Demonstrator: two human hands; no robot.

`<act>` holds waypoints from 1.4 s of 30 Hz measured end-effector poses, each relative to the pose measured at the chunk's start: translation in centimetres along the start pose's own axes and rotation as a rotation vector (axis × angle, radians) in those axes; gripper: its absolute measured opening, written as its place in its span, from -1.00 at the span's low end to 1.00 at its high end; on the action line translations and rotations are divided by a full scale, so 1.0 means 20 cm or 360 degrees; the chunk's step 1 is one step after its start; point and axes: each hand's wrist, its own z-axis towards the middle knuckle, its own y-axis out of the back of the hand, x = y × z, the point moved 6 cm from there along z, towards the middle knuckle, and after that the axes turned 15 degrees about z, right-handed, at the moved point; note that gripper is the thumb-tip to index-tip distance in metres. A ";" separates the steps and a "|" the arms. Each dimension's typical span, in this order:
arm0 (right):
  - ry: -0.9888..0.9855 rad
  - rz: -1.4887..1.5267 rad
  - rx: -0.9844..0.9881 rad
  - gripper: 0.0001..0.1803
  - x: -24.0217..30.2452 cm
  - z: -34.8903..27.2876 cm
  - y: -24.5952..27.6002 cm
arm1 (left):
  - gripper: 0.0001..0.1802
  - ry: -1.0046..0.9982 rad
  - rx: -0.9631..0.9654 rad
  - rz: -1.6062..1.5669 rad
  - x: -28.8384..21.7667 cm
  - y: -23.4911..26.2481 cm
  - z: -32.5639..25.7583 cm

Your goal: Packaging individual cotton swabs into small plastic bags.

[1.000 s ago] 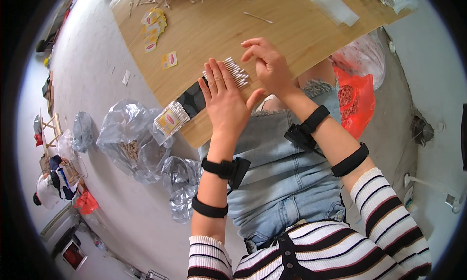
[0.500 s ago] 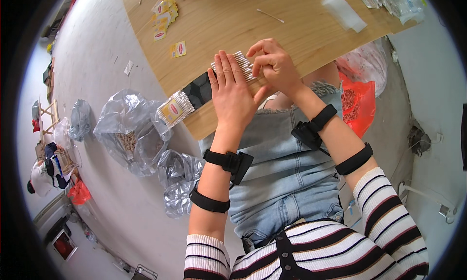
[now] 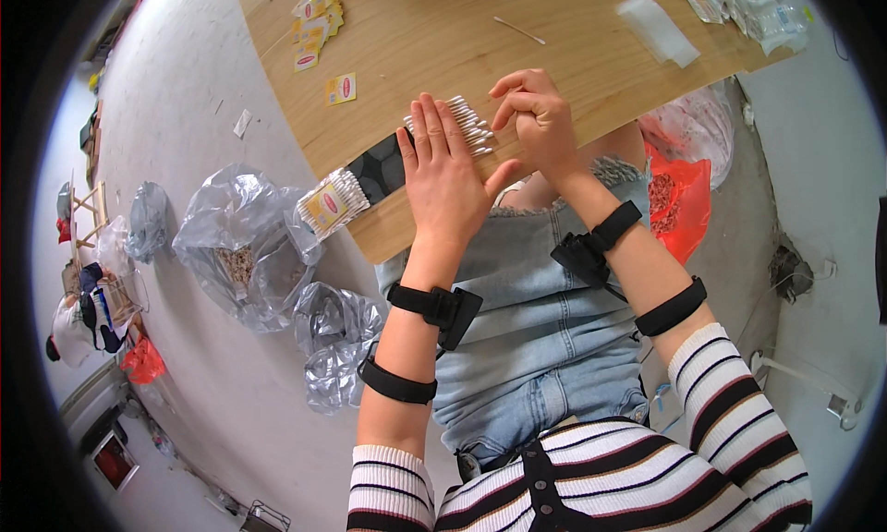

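Observation:
My left hand (image 3: 442, 176) lies flat with its fingers stretched over a row of cotton swabs (image 3: 469, 124), whose white tips stick out to the right of the fingers. Just right of these tips is my right hand (image 3: 539, 121), its fingers curled with thumb and forefinger close together. Whether anything sits between them is too small to make out. Left of my left hand is a dark patterned pad (image 3: 377, 170). At its left end lies a packed bundle of cotton swabs (image 3: 333, 204) with a yellow and white label.
Yellow and white label cards (image 3: 317, 24) lie at the table's far left, with a single card (image 3: 341, 89) nearer. A loose swab (image 3: 519, 30) and clear plastic sleeves (image 3: 658, 30) rest on the wooden table (image 3: 573, 70). Plastic bags (image 3: 245, 246) stand on the floor at left.
My right hand has shifted slightly right, away from the swab tips, and its fingers have curled closer. My left hand stays flat on the swabs.

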 end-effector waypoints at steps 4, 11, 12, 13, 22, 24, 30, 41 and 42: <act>0.0097 -0.0097 0.0079 -0.83 0.02 0.00 -0.02 | 0.25 -0.0001 0.0008 0.0034 0.00 -0.01 0.00; 0.0172 -0.0142 0.0224 -0.83 0.03 0.00 -0.05 | 0.24 -0.0004 -0.0001 0.0027 0.00 -0.01 0.00; 0.0174 -0.0128 0.0253 -0.82 0.02 0.00 -0.05 | 0.21 -0.0004 -0.0011 0.0013 0.00 0.00 0.00; 0.0175 -0.0129 0.0253 -0.82 0.02 0.00 -0.05 | 0.19 -0.0005 -0.0022 -0.0002 0.00 0.00 0.00; 0.0166 -0.0109 0.0131 -0.80 0.02 0.00 -0.04 | 0.19 0.0002 -0.0008 0.0004 0.00 0.00 0.00; 0.0160 -0.0116 0.0177 -0.80 0.02 0.00 -0.05 | 0.19 0.0003 -0.0010 -0.0002 0.00 0.00 0.00; 0.0167 -0.0098 0.0155 -0.78 0.02 0.00 -0.05 | 0.19 0.0006 -0.0008 -0.0006 0.00 0.00 0.00; 0.0122 -0.0189 0.0128 -0.78 0.03 0.00 -0.05 | 0.25 0.0005 -0.0029 0.0025 0.00 0.00 0.00; 0.0115 -0.0169 0.0165 -0.79 0.03 0.00 -0.05 | 0.22 0.0004 -0.0025 -0.0001 0.00 0.00 -0.01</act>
